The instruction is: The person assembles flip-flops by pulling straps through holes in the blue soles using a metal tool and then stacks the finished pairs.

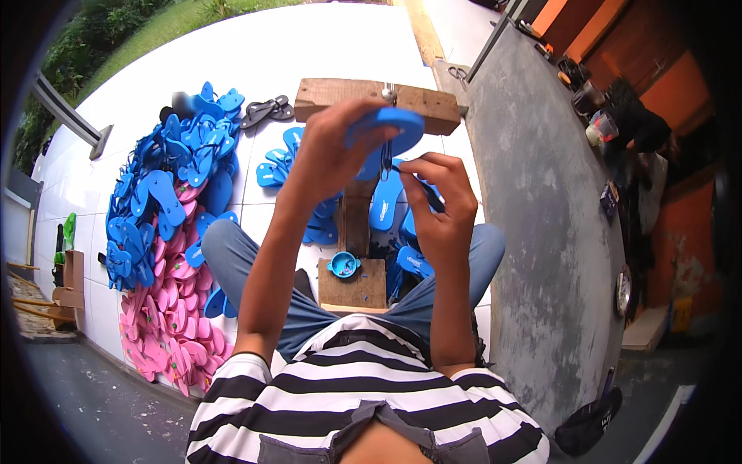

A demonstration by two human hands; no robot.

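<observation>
1. The person sits on the white tiled floor (255,62) astride a rough T-shaped wooden stand (363,224), and both bare hands are up over its crossbar.
2. The left hand (328,158) is wrapped around a blue foam flip-flop sole (390,127), fingers curled over its edge, holding it just in front of the crossbar.
3. The right hand (440,205) is pinched tight on a thin dark strap or tool (413,182); I cannot tell which. Its tip points at the underside of the sole.
4. A small blue bowl (343,265) sits on the base of the stand between the knees, with loose blue soles (386,205) lying around the post.
5. To the person's left lies a heap of blue and pink foam sandals (166,255), well apart from the hands.
6. Likely trouble, to my eye: the sole is soft foam, so a hard push could tear its hole or bend the sole out of the grip.
7. A slip of the thin piece could jab the left fingers, which sit close to its tip.
8. A knee shift could knock the bowl off the base.
</observation>
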